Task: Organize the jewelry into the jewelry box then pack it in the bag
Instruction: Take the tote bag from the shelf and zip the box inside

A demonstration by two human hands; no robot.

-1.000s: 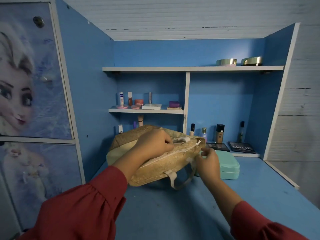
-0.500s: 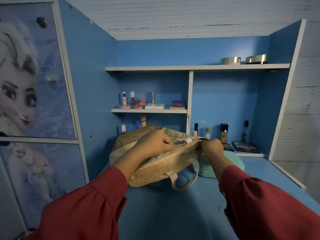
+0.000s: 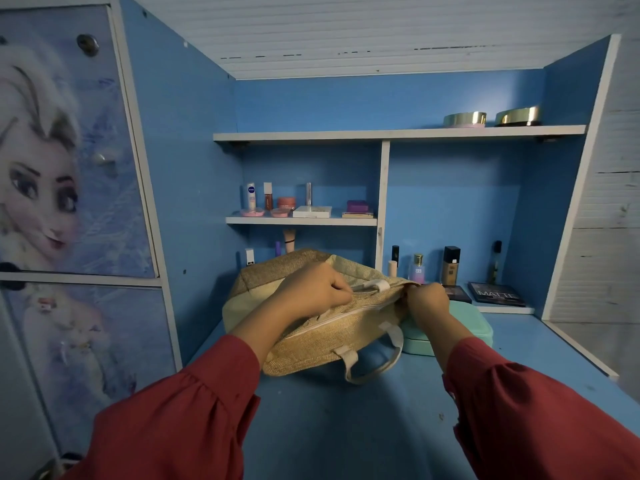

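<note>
Blue desk [image 3: 346, 427], woven bag [image 3: 311, 344] beneath both hands' curled fingers [image 3: 341, 291].

The bag [image 3: 322, 327] lies on the desk [image 3: 346, 427] toward its back edge, left of the middle. The jewelry box [image 3: 467, 327] sits on the desk just right of the bag, touching it. The left hand [image 3: 311, 289] rests on the bag's top; the right hand [image 3: 427, 301] is at the bag's right end, before the jewelry box. Bottles [image 3: 450, 265] stand behind the box along the back edge.
</note>
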